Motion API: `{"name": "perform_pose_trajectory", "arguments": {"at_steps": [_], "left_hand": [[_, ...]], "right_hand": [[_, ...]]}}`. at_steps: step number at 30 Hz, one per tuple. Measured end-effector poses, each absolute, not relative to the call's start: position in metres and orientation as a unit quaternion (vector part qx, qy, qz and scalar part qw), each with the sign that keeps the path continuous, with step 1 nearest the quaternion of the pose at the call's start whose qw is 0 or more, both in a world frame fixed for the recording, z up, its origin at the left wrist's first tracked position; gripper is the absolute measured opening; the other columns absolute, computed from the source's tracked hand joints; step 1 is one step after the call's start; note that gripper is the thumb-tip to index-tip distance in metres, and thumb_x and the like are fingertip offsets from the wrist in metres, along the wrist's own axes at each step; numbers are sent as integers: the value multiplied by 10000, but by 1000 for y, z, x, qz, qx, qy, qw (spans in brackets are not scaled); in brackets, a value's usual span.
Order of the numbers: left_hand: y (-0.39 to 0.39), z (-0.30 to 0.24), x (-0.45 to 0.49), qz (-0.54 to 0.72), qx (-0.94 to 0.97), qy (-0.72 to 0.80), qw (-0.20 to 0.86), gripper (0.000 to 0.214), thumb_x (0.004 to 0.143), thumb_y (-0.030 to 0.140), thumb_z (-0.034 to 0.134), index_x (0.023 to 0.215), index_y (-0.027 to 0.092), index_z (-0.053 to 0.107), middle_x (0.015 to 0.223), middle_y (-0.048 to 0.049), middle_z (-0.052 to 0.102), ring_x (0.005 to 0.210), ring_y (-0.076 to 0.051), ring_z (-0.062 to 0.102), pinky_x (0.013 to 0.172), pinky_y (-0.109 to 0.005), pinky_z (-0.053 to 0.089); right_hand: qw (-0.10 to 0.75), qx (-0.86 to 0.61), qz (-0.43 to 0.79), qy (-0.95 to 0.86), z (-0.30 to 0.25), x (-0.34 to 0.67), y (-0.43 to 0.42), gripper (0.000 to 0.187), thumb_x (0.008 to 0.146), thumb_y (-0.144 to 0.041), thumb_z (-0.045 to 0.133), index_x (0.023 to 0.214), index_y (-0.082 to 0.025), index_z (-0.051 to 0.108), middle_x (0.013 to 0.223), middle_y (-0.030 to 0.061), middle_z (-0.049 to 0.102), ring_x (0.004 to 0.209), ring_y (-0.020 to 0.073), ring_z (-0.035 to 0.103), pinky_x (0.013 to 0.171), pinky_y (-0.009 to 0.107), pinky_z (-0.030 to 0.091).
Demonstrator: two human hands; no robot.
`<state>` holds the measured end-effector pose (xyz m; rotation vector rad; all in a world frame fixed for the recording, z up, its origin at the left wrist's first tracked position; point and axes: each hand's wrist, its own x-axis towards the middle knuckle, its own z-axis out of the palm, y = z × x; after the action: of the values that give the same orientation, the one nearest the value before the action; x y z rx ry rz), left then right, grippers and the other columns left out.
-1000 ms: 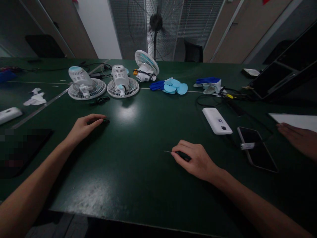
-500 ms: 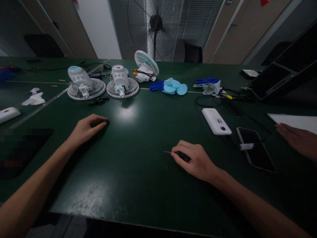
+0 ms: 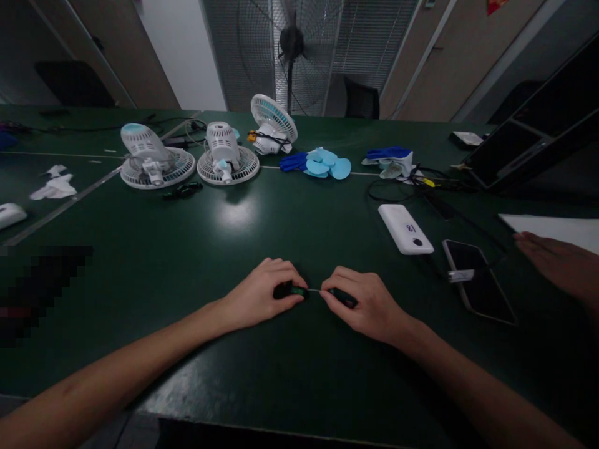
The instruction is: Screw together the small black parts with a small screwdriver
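My right hand is closed around the black handle of a small screwdriver, its thin metal shaft pointing left. Facing it, my left hand pinches a small black-and-green piece between thumb and fingers, partly hidden by them. The shaft's end reaches this piece; whether it is inside or only against it, I cannot tell. Both hands are low over the dark green table, near its front.
White fan bodies with grilles stand across the back left. Light blue fan blades lie beside blue gloves. To the right are a white power bank, a phone, cables and another person's hand.
My left hand has moved right and nearer with the black-and-green piece, up to the screwdriver's shaft. My right hand has stayed nearly in place with the screwdriver.
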<state>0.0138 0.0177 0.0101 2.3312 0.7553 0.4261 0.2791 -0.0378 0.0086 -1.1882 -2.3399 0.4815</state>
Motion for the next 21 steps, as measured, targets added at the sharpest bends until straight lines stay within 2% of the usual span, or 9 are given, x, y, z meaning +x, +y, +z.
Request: {"name": "perform_pose_trajectory", "arguments": {"at_steps": [4,10,16,21], "left_hand": [[12,9,22,161,887,276,334,197,969,367,663,1134,262,684,1062,-29,680,1014,-209,618,907,-374,411],[13,7,15,173,876,283,350,261,951,362,688,1186,254,663,1072,-39,657,1000,-203,613,912,-367,431],[11,7,16,179,880,293,329,166,941,346,691,1060,232,673,1051,-44,651,994,-216,607,907,-387,427],[12,5,16,168,883,287,332,166,957,355,683,1066,230,672,1026,-28,649,986,-206,600,899,-372,401]], "right_hand": [[200,-435,181,-859,13,280,-39,120,993,-253,595,993,-208,706,868,22,663,686,138,588,608,284,381],[188,-434,199,-858,18,279,-39,104,983,-227,596,988,-203,697,871,15,643,698,136,580,623,288,378],[180,-437,192,-860,16,278,-40,122,996,-249,583,999,-205,696,884,24,648,712,146,580,634,299,369],[175,-435,192,-862,17,276,-41,128,1002,-241,572,1014,-204,694,899,19,643,716,141,574,628,296,357]]}}
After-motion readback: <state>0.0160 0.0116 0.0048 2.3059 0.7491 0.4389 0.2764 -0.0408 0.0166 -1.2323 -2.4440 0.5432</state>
